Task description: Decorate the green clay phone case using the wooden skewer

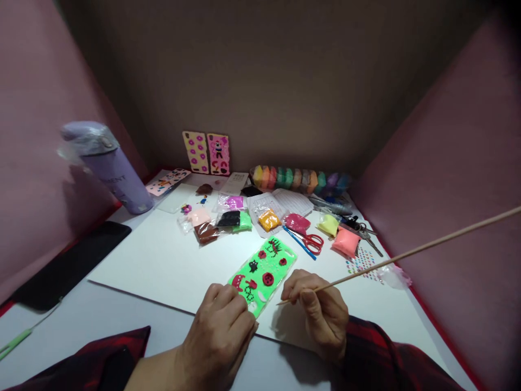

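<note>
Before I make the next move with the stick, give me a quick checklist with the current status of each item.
1. Stick gripped in the right hand: ok, held between thumb and fingers.
2. Pointed tip off the green case: ok, it shows beside the case's right edge.
3. Left hand steadying the case: cannot tell; it is at the near end, but its fingertips are hidden.
4. Whole decorated face visible: not ok, the left hand covers part of the near end.
5. Red-handled scissors off the case: ok, they lie beyond it.
6. Decorations stuck down firmly: cannot tell from this view.
</note>
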A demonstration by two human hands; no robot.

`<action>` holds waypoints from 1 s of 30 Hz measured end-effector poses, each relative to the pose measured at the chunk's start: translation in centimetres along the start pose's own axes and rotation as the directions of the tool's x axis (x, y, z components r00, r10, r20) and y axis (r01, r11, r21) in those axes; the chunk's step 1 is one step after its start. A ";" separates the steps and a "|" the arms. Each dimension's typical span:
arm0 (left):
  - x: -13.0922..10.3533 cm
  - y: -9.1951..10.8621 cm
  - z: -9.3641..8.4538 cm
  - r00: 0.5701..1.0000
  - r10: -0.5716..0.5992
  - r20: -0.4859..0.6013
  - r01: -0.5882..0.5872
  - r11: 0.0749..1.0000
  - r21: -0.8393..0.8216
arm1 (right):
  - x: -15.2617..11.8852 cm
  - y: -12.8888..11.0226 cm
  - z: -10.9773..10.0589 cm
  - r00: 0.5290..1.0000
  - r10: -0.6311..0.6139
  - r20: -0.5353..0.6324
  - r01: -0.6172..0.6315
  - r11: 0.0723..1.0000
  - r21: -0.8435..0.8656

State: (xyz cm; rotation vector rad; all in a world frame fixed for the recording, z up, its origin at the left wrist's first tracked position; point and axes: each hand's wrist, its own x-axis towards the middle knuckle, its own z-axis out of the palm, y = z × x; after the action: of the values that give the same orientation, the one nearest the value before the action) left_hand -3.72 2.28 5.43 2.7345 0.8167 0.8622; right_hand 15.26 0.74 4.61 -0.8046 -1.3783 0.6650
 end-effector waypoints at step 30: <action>2.1 -6.6 -4.1 0.941 -0.144 0.305 0.136 0.990 0.049 | 0.2 0.0 0.2 1.000 0.000 -0.019 0.001 0.998 0.057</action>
State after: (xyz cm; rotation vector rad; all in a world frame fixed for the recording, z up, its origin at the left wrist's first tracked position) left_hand -7.59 8.94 7.84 2.6955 0.9460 0.3838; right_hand 15.11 0.90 4.68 -0.7634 -1.3365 0.6913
